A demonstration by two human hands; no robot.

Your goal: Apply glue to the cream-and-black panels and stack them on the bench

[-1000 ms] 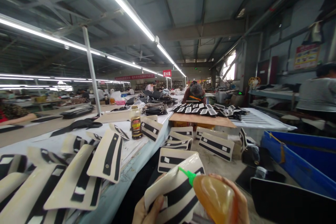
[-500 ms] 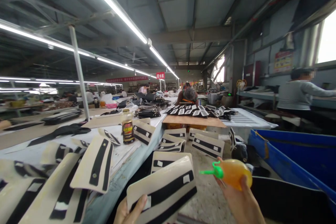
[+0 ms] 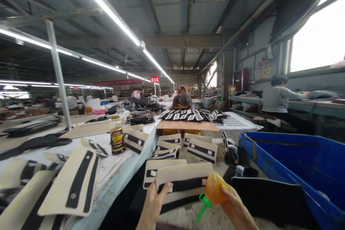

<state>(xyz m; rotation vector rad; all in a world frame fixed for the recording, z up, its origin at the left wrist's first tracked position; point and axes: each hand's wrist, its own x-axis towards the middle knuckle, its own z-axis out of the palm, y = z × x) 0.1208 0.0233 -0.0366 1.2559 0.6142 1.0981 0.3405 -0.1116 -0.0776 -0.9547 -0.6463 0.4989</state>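
Note:
My left hand [image 3: 155, 201] grips the left edge of a cream panel [image 3: 185, 172] with two black strips and small white patches, its thumb on the front face. In my right hand [image 3: 234, 201] is a squeeze bottle [image 3: 215, 188] of orange liquid, tilted so that its green nozzle points down and left in front of the panel's right part. Another striped panel [image 3: 149, 172] stands just behind the held one. More such panels [image 3: 202, 150] lie farther back, and others [image 3: 72, 183] are on the table at left.
A glass jar [image 3: 117, 138] with a yellow and red label stands on the white-covered table [image 3: 107, 176]. At right is a big blue bin [image 3: 291, 151]. A person [image 3: 183, 101] bends over black and white pieces ahead; another person [image 3: 277, 97] works at far right.
The squeeze bottle has swung from nozzle-left to nozzle-down and come closer to the panel. My left hand has raised and levelled the panel. The view has turned to the right.

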